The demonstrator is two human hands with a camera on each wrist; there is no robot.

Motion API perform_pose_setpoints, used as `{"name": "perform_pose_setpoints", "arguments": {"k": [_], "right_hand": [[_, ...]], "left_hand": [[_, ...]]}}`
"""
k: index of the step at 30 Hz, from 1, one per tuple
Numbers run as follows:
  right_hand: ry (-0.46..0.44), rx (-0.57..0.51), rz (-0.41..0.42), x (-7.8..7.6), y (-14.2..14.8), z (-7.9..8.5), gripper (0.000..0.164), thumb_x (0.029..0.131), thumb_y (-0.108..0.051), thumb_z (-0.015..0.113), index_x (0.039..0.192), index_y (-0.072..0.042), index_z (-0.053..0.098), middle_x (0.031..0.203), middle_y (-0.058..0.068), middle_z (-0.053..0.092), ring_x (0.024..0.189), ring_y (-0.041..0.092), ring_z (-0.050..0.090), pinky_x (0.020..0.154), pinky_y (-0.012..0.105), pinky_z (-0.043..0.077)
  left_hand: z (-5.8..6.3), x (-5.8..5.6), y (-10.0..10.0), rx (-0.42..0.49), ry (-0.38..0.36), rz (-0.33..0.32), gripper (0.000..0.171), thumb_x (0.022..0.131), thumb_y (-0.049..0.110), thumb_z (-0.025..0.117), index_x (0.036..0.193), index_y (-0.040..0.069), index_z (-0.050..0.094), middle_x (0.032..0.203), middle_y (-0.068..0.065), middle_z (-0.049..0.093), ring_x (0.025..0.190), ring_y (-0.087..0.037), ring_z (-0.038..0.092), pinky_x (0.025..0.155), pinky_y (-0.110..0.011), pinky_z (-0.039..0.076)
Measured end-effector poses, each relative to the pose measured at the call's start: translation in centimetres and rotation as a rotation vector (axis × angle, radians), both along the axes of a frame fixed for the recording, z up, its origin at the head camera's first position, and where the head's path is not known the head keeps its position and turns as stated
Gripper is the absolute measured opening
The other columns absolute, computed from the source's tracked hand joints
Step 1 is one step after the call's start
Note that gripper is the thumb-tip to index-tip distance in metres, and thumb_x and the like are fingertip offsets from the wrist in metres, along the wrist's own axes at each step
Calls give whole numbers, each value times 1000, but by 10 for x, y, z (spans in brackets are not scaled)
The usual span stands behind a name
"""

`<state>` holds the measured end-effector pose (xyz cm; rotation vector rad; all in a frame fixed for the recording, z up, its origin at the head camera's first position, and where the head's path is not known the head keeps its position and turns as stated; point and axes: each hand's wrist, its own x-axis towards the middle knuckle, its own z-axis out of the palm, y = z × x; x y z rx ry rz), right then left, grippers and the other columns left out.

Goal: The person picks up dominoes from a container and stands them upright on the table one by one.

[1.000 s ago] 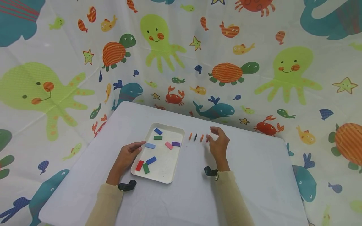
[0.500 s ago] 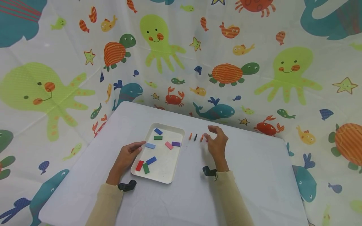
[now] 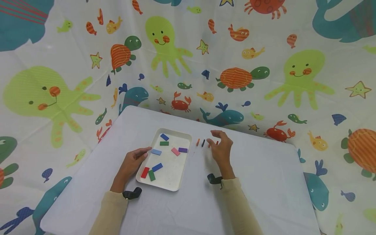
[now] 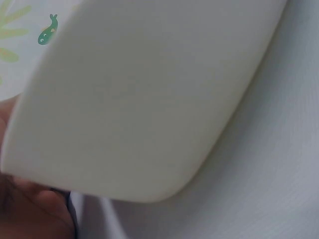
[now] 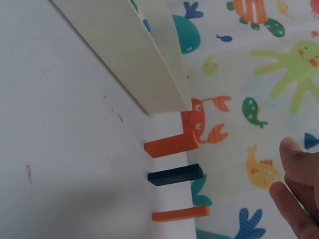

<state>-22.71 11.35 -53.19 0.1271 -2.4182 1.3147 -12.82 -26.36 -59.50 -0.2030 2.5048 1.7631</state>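
My left hand [image 3: 135,161] rests at the left side of a white tray [image 3: 168,182], fingertips touching its rim. Inside lie several flat domino blocks, among them a red block [image 3: 145,172], a pink block [image 3: 175,151] and a purple block [image 3: 182,150]. To the tray's right, narrow domino blocks stand in a row: an orange block [image 5: 172,145], a black block [image 5: 175,175], another orange block [image 5: 180,214] and a red block [image 3: 217,142]. Over the row's right end hovers my right hand [image 3: 223,148], thumb and forefinger apart, holding nothing. It partly covers the last blocks.
A white-covered table [image 3: 270,189] spreads out beneath everything. Behind it hangs a curtain [image 3: 194,78] printed with sea animals. Each wrist carries a black camera, seen on the left wrist camera [image 3: 133,193] and right wrist camera [image 3: 214,179].
My right hand has drifted left along the row, exposing the red block between thumb and forefinger. The left hand, tray and blocks have stayed in place.
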Motion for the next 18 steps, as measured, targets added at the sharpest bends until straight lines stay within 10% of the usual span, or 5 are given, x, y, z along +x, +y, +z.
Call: {"name": "perform_pose_setpoints", "arguments": {"k": [18], "right_hand": [[43, 33, 63, -6, -34, -4, 34, 90, -14, 87, 121, -16, 74, 121, 4, 77, 117, 26, 71, 118, 61, 38]], "left_hand": [[-9, -20, -2, -1, 20, -8, 42, 109, 30, 63, 149, 20, 63, 161, -8, 56, 153, -32, 49, 117, -40, 45]]}}
